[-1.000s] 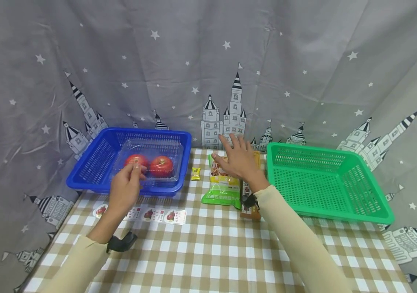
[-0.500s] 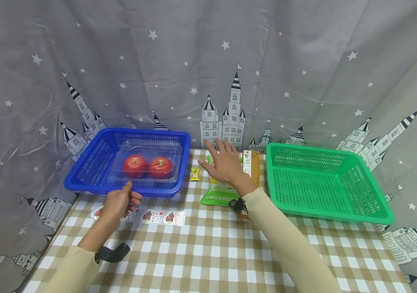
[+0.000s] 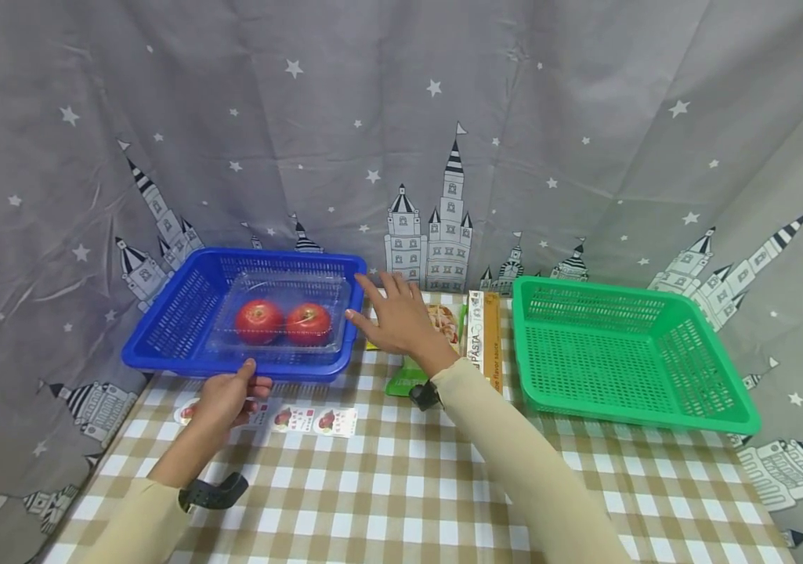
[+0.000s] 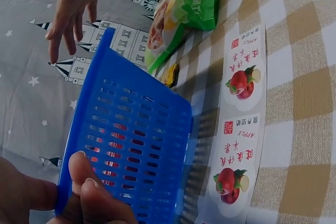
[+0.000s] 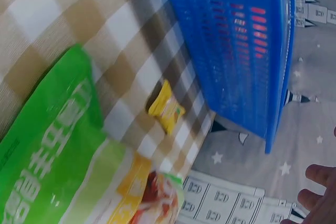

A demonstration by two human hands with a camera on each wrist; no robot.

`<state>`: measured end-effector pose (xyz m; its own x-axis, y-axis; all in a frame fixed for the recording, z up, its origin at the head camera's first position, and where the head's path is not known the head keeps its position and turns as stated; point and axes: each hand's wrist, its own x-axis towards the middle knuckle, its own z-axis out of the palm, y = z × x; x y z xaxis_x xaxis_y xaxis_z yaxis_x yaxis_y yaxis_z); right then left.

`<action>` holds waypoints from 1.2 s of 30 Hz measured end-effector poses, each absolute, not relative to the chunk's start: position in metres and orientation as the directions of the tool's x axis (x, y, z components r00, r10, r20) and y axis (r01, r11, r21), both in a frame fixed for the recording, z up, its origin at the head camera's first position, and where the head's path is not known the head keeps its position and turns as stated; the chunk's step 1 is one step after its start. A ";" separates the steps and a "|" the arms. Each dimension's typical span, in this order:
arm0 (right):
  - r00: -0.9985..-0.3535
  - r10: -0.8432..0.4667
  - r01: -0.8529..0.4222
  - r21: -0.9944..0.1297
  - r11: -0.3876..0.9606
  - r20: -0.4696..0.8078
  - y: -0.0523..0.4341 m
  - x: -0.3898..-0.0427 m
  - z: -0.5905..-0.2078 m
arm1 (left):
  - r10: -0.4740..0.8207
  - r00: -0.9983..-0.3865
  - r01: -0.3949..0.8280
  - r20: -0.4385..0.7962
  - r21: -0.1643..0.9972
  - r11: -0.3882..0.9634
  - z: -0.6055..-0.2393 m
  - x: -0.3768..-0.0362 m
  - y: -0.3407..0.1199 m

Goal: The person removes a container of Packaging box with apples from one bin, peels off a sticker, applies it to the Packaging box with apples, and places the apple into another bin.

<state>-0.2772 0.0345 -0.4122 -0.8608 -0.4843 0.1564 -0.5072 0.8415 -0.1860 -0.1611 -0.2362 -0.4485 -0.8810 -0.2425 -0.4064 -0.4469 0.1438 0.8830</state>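
My left hand point(image 3: 228, 395) pinches the front rim of the blue basket point(image 3: 179, 317), thumb on one side and fingers on the other, as the left wrist view also shows. Inside the basket lies a clear plastic container point(image 3: 284, 283) with two red apples point(image 3: 258, 322) in it. My right hand point(image 3: 397, 317) hovers beside the basket's right rim, its fingers spread and straight. In the right wrist view those fingers point(image 5: 317, 195) are apart from the rim. Beneath that hand lie a green food bag point(image 5: 58, 135) and a small yellow packet point(image 5: 167, 109), both partly hidden in the head view.
A pasta box point(image 3: 491, 333) lies right of the bag. The green basket point(image 3: 598, 352) stands at the right with nothing in it. A strip of apple stickers point(image 3: 335, 421) lies in front of the blue basket. A grey curtain point(image 3: 401, 94) hangs behind the checked tablecloth point(image 3: 373, 486).
My right hand has moved left, from over the bag and box towards the blue basket. The left hand has come down from over the apples to the basket's front rim.
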 end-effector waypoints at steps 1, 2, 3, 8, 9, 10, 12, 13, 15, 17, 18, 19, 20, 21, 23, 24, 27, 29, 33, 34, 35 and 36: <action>-0.859 -0.488 -0.510 -0.187 0.839 0.155 0.031 -0.278 -0.412 | -0.238 -0.880 -0.449 -0.410 0.883 0.140 -0.448 -0.161 -0.236; -0.857 -0.492 -0.513 -0.180 0.839 0.153 0.027 -0.278 -0.412 | -0.232 -0.880 -0.450 -0.413 0.882 0.137 -0.448 -0.161 -0.237; -0.856 -0.494 -0.515 -0.179 0.838 0.151 0.023 -0.279 -0.412 | -0.228 -0.881 -0.451 -0.415 0.882 0.136 -0.448 -0.161 -0.237; -0.862 -0.492 -0.507 -0.190 0.840 0.126 0.004 -0.283 -0.411 | -0.201 -0.889 -0.444 -0.412 0.883 0.153 -0.445 -0.161 -0.239; -0.862 -0.492 -0.507 -0.202 0.838 0.122 0.000 -0.283 -0.411 | -0.197 -0.890 -0.444 -0.412 0.882 0.158 -0.445 -0.162 -0.240; -0.863 -0.492 -0.505 -0.216 0.836 0.115 -0.004 -0.284 -0.411 | -0.193 -0.891 -0.443 -0.412 0.882 0.161 -0.444 -0.162 -0.241; -0.867 -0.489 -0.498 -0.240 0.833 0.100 -0.011 -0.284 -0.410 | -0.189 -0.890 -0.445 -0.415 0.879 0.168 -0.444 -0.163 -0.242; -0.868 -0.487 -0.494 -0.252 0.832 0.094 -0.015 -0.284 -0.411 | -0.189 -0.889 -0.447 -0.416 0.878 0.170 -0.444 -0.163 -0.242; -0.873 -0.479 -0.483 -0.290 0.826 0.091 -0.021 -0.284 -0.412 | -0.189 -0.889 -0.450 -0.418 0.875 0.178 -0.444 -0.163 -0.243; -0.882 -0.463 -0.464 -0.323 0.825 0.084 -0.026 -0.284 -0.414 | -0.196 -0.887 -0.451 -0.418 0.874 0.181 -0.445 -0.162 -0.242; -0.886 -0.457 -0.456 -0.341 0.822 0.083 -0.029 -0.285 -0.415 | -0.195 -0.889 -0.449 -0.415 0.874 0.184 -0.444 -0.162 -0.242; -0.889 -0.451 -0.448 -0.356 0.820 0.080 -0.031 -0.285 -0.417 | -0.195 -0.889 -0.449 -0.415 0.874 0.184 -0.445 -0.162 -0.242; -0.892 -0.446 -0.441 -0.373 0.816 0.079 -0.033 -0.284 -0.417 | -0.192 -0.890 -0.447 -0.414 0.875 0.186 -0.445 -0.162 -0.242; -0.894 -0.441 -0.434 -0.386 0.814 0.077 -0.035 -0.284 -0.418 | -0.192 -0.890 -0.447 -0.414 0.875 0.185 -0.445 -0.162 -0.241; -0.899 -0.431 -0.424 -0.406 0.809 0.080 -0.039 -0.284 -0.420 | -0.191 -0.891 -0.445 -0.412 0.875 0.188 -0.446 -0.162 -0.241; -0.900 -0.428 -0.421 -0.413 0.808 0.081 -0.041 -0.284 -0.420 | -0.187 -0.893 -0.443 -0.410 0.875 0.195 -0.446 -0.162 -0.241; -0.907 -0.411 -0.407 -0.425 0.809 0.088 -0.047 -0.284 -0.421 | -0.188 -0.894 -0.441 -0.406 0.870 0.219 -0.447 -0.162 -0.241; -0.908 -0.410 -0.405 -0.431 0.806 0.086 -0.051 -0.283 -0.420 | -0.190 -0.896 -0.439 -0.402 0.867 0.236 -0.447 -0.162 -0.242; -0.907 -0.415 -0.399 -0.451 0.799 0.067 -0.058 -0.284 -0.420 | -0.184 -0.898 -0.435 -0.400 0.867 0.241 -0.448 -0.161 -0.243; -0.906 -0.418 -0.397 -0.459 0.795 0.059 -0.060 -0.284 -0.419 | -0.182 -0.899 -0.434 -0.400 0.869 0.238 -0.448 -0.161 -0.243; -0.909 -0.414 -0.386 -0.469 0.795 0.047 -0.062 -0.284 -0.420 | -0.181 -0.899 -0.434 -0.399 0.869 0.238 -0.448 -0.161 -0.243; -0.911 -0.411 -0.379 -0.473 0.795 0.039 -0.064 -0.283 -0.420 | -0.178 -0.899 -0.433 -0.399 0.869 0.239 -0.448 -0.161 -0.243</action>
